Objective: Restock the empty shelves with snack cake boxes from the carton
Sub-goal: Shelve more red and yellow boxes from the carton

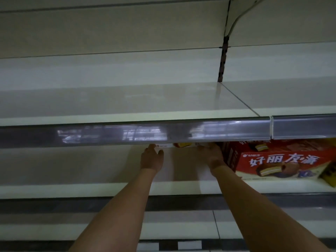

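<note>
Both my arms reach into the middle shelf (91,171), just under the rail of the shelf above. Between my hands is a snack cake box (181,145); only its lower edge shows below the rail. My left hand (151,159) holds the box's left end, thumb spread below it. My right hand (212,155) holds its right end, close beside the red snack cake boxes (283,160) standing on the same shelf at the right. The carton is out of view.
A grey price rail (127,135) fronts the bare upper shelf (145,104) and hides the fingertips. A slotted upright (222,60) divides the back panel. A yellow package (329,173) sits at the far right. Lower shelf edges (72,202) run beneath my arms.
</note>
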Available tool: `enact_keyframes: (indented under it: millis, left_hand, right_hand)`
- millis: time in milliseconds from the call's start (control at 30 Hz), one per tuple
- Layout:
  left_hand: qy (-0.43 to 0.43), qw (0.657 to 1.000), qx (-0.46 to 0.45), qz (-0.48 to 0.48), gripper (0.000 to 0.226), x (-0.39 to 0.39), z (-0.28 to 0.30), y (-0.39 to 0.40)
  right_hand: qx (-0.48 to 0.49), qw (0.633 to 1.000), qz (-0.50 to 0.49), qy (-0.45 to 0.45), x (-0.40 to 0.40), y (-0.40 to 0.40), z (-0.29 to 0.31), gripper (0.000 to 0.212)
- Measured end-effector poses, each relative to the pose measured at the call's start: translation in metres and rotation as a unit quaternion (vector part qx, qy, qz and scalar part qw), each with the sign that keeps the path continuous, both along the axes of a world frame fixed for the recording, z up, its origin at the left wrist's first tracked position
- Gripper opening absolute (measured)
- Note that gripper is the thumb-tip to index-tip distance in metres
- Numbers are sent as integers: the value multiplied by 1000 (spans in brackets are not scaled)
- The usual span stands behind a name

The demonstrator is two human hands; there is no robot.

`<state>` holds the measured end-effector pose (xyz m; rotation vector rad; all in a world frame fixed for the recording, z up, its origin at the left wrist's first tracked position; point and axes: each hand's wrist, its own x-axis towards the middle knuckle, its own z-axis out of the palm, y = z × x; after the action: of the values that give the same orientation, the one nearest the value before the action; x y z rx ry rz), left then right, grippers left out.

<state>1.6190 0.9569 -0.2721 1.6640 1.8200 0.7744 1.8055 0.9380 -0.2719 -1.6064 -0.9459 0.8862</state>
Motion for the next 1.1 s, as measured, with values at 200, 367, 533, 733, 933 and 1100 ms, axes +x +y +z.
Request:
enact_keyframes:
  millis: [200,367,533,733,933,1100]
  left_hand:
    - [14,999,-31,-30,45,3,0,-20]
    - [-34,997,-18,-62,40,6,5,-57]
    - [-49,992,28,-115,37,6,15,-119]
    - [-59,975,-31,-210,30,33,-1,-204]
    - [-24,929,-103,-355,37,93,-42,-310]
    - [4,877,-143,-460,29,157,-66,-418]
  right_hand:
    - [-23,997,-22,-64,-9,-49,8,34]
    - [-49,993,-75,-74,-8,-116,14,45]
    - [-60,988,-131,-56,-10,-201,16,49]
    - [-93,970,-223,-10,-4,-328,-10,50]
    - [-125,924,-361,22,15,-463,-37,48]
    - [-158,867,-466,74,32,-596,-54,50]
